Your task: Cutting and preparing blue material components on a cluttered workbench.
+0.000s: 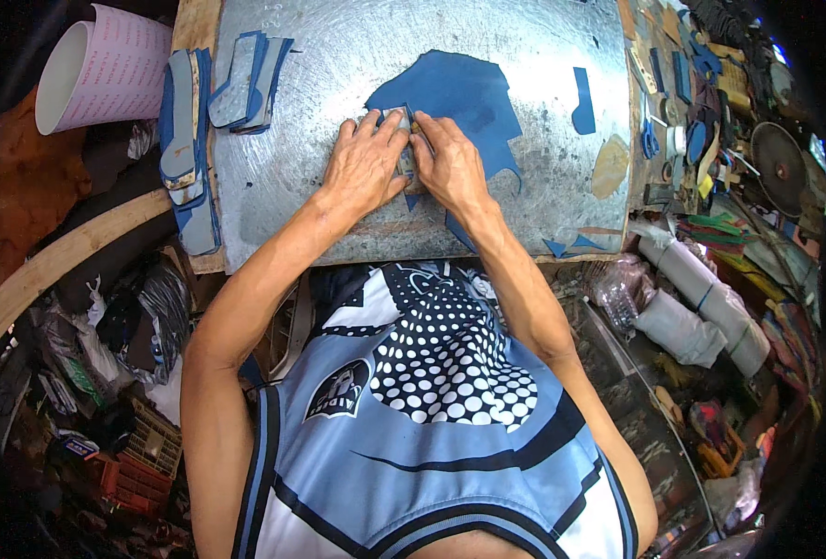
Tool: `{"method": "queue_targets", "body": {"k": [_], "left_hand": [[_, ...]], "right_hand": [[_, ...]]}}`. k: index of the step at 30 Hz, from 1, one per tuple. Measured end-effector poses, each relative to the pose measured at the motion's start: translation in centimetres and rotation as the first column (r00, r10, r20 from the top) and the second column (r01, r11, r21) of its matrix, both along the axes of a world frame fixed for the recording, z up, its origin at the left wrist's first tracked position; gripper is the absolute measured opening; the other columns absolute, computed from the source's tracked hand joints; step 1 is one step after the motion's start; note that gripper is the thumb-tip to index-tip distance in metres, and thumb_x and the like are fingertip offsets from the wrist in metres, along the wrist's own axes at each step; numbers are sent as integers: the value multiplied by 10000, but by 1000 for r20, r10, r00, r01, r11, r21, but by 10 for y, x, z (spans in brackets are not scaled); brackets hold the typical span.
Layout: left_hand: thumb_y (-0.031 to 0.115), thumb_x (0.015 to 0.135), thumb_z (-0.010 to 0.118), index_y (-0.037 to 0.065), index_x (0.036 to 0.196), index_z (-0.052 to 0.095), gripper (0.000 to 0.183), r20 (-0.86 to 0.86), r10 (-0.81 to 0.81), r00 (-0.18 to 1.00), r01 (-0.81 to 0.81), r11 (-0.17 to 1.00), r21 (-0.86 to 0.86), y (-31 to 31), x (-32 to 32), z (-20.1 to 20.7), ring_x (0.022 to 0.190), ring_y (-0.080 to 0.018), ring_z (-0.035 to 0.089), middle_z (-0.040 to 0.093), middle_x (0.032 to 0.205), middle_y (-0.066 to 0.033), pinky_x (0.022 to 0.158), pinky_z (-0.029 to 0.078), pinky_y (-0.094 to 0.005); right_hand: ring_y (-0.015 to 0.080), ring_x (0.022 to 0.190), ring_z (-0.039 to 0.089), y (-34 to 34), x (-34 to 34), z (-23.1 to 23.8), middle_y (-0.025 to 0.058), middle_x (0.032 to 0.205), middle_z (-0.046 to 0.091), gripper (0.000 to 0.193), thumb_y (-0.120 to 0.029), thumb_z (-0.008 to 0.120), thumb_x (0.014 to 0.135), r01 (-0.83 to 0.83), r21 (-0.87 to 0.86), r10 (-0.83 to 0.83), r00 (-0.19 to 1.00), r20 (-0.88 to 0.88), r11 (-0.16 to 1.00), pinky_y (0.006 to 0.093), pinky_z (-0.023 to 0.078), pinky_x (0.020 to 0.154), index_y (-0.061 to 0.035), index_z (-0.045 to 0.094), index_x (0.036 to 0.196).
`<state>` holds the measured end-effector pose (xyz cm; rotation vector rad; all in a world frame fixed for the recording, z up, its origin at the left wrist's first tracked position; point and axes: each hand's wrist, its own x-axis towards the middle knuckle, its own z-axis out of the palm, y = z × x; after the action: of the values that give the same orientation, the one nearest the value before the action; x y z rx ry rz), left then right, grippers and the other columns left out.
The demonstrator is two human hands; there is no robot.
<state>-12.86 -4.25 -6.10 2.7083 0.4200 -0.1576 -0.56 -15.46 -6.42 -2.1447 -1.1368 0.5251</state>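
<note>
A large blue sheet of material with an irregular, cut edge lies on the metal-topped table. Over its left part sits a narrow grey pattern piece, mostly covered by my hands. My left hand rests on this piece from the left, fingers stretched out and lying flat. Close against its right side is my right hand, its fingers bent and closed together. What the right fingers hold is hidden, though a small brownish bit shows at their tips.
Stacks of cut blue pieces and grey-topped ones lie at the left. A blue strip and a tan scrap are on the table's right. Blue-handled scissors lie beyond its edge. A white roll stands far left.
</note>
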Motion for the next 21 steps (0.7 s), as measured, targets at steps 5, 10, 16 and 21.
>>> {"method": "queue_targets", "body": {"k": [5,10,16,21], "left_hand": [[312,724,801,35,1288,561,673,-16,-12,1000,12,1000,-4,2,4,2,1318,-355,445,460,1466,-143,1042,362,-498],[318,716,807,31,1268,573,664,-12,-11,1000,10,999,-31,4,4,3,1309,-354,450,465,1459,-138,1034,367,-494],[302,701,811,35,1213,598,616,45,-28,999,29,999,-18,4,1,-2,1284,-351,462,470,1441,-134,1013,380,-480],[322,697,804,36,1191,608,604,35,-32,999,32,999,-20,6,2,0,1275,-346,462,478,1434,-137,1008,380,-461]], "right_hand": [[414,900,654,5,-4,6,225,1040,659,314,-124,593,916,15,-69,-11,998,54,997,443,535,777,27,637,1188],[438,870,648,10,0,8,237,986,651,305,-145,559,929,-13,-146,21,998,55,989,481,537,752,2,635,1185],[454,835,643,0,-4,12,243,930,644,249,-136,544,927,-41,-114,44,999,25,993,523,528,728,-19,631,1128],[457,824,635,-25,-18,23,246,929,641,220,-140,551,927,-43,-171,48,999,22,984,528,522,723,-30,628,1101]]}}
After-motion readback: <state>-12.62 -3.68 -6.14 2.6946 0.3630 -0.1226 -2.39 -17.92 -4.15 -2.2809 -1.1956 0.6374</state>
